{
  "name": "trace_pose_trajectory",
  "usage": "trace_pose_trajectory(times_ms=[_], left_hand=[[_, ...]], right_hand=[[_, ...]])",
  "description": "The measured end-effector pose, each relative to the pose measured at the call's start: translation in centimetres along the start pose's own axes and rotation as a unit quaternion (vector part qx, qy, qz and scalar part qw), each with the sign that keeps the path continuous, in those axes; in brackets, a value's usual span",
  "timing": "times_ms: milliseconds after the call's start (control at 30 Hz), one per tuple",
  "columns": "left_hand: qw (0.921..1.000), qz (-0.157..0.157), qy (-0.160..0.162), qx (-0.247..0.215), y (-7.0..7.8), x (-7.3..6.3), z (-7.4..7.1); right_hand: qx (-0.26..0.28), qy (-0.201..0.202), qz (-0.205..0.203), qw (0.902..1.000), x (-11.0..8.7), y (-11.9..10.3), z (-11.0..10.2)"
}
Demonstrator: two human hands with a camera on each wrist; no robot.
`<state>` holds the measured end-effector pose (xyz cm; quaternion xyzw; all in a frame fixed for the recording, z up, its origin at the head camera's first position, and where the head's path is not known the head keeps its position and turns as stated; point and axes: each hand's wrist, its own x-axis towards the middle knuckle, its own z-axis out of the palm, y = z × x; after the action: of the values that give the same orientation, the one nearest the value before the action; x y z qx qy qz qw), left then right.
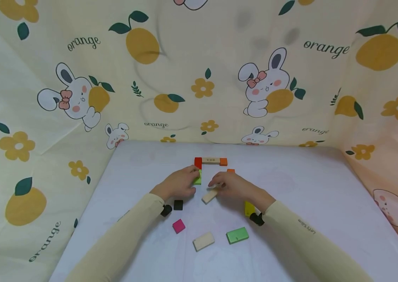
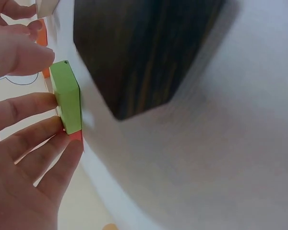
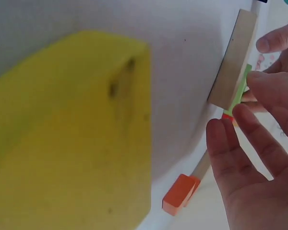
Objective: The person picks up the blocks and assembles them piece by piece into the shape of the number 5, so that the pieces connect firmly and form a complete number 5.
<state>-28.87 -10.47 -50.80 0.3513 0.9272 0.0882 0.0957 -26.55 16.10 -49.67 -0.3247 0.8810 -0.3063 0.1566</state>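
My left hand (image 1: 181,183) touches a light green block (image 2: 69,98) with fairly straight fingers along its side; in the left wrist view the thumb stands apart from it. The green block adjoins a red block (image 1: 198,161). My right hand (image 1: 235,185) is at a plain wooden block (image 1: 209,196). In the right wrist view its extended fingers are beside this block, with a gap visible between them. Behind the hands, another wooden block (image 1: 211,160) lies between the red block and an orange block (image 1: 223,161). A second orange block (image 1: 231,170) is partly hidden by the right hand.
A dark block (image 1: 178,205) and a pink cube (image 1: 179,226) lie near the left forearm. Nearer the front are a pale wooden block (image 1: 204,241) and a green block (image 1: 237,235). A yellow block (image 1: 249,208) sits beside the right wrist. Patterned cloth (image 1: 202,105) hangs behind the table.
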Motion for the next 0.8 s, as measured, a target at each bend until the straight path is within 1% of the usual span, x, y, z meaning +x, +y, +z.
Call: trace_pose_trajectory(times_ms=[100,400,800], left_hand=[[1.0000,-0.003,0.000,-0.001,0.15,-0.08,-0.03],[1.0000,-0.007,-0.003,0.000,0.40,-0.17,-0.25],[1.0000,0.003,0.001,-0.002,0.30,-0.46,-0.27]], right_hand=[[-0.010,0.002,-0.002,0.9999,-0.01,0.01,0.28],[-0.065,0.000,-0.020,0.9977,0.30,0.16,0.81],[-0.058,0.003,-0.016,0.9982,0.27,-0.56,0.93]])
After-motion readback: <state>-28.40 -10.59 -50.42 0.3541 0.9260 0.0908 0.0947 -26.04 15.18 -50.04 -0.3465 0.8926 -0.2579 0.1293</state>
